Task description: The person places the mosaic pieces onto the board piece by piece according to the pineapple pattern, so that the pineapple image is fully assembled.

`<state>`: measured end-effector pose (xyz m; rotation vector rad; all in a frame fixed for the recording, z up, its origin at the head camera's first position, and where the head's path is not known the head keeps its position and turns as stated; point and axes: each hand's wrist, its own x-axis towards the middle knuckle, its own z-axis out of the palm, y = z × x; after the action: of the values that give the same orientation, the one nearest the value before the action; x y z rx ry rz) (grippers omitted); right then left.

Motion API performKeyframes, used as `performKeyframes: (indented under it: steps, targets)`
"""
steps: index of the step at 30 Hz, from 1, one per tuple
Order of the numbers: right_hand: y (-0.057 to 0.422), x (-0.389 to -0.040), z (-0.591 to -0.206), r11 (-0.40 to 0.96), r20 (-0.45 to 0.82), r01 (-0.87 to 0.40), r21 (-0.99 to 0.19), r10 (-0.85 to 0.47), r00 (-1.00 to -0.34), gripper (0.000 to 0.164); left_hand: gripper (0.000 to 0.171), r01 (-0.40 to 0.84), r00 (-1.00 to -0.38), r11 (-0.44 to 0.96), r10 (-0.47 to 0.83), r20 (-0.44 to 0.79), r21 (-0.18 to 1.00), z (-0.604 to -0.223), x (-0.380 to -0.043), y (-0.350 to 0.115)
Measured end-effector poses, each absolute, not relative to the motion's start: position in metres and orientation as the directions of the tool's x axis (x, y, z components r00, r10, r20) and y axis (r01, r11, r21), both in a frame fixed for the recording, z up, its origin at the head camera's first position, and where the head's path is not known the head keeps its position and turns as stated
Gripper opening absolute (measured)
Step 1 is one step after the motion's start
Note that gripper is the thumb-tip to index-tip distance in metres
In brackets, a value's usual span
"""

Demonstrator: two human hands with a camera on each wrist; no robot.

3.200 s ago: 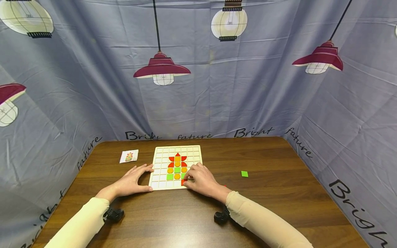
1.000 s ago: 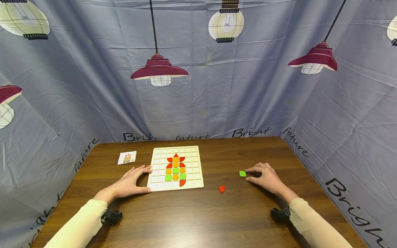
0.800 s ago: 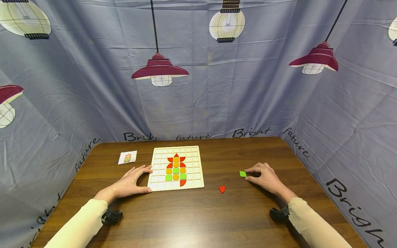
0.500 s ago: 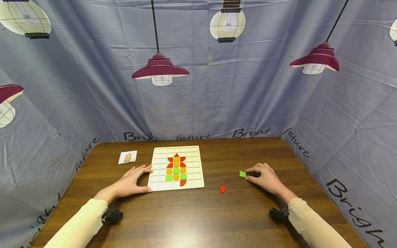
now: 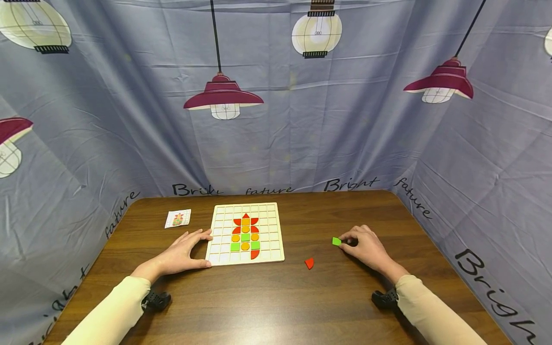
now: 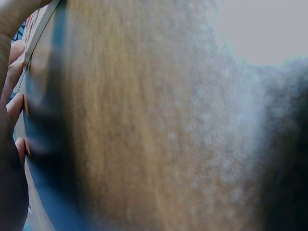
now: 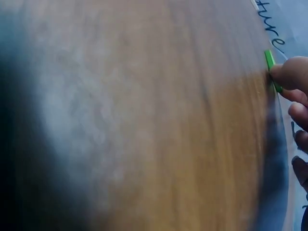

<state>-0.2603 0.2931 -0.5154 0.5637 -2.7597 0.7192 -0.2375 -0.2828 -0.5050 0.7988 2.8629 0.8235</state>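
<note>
My right hand (image 5: 364,245) pinches a green square tile (image 5: 336,241) between thumb and fingertips, at the right of the table. In the right wrist view the green tile (image 7: 269,58) shows edge-on beside the thumb. My left hand (image 5: 183,251) rests at the left edge of a cream grid board (image 5: 220,249), thumb and fingers spread and touching it. On the board lies a figure of red, orange and green tiles; a red quarter-round tile (image 5: 255,254) is its lowest piece. In the left wrist view several left fingers (image 6: 17,103) touch the board's edge.
Between the board and my right hand a loose red quarter-round tile (image 5: 309,263) lies on the brown wooden table (image 5: 276,302). A small picture card (image 5: 178,218) with a similar figure is left of the board. A printed curtain (image 5: 276,143) stands behind the table.
My right hand left the board's lower right, went right to the green tile and now pinches it, having shifted it slightly left. The left hand has stayed at the board's edge.
</note>
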Motion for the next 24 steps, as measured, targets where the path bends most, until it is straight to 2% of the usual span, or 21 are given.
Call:
performKeyframes:
  steps: [13,24]
  targets:
    - [0.262,-0.267,-0.509,0.771,0.325,-0.483,-0.415,-0.370,-0.870,0.015,0.075,0.467,-0.863,0.721,0.498,0.086,0.513,-0.505,-0.237,-0.282]
    - [0.167,-0.274,-0.490,0.644,0.384,-0.661,-0.386,-0.539,-0.749,0.016,0.075,0.459,-0.865,0.722,0.497,0.074,0.518,-0.502,-0.237,-0.282]
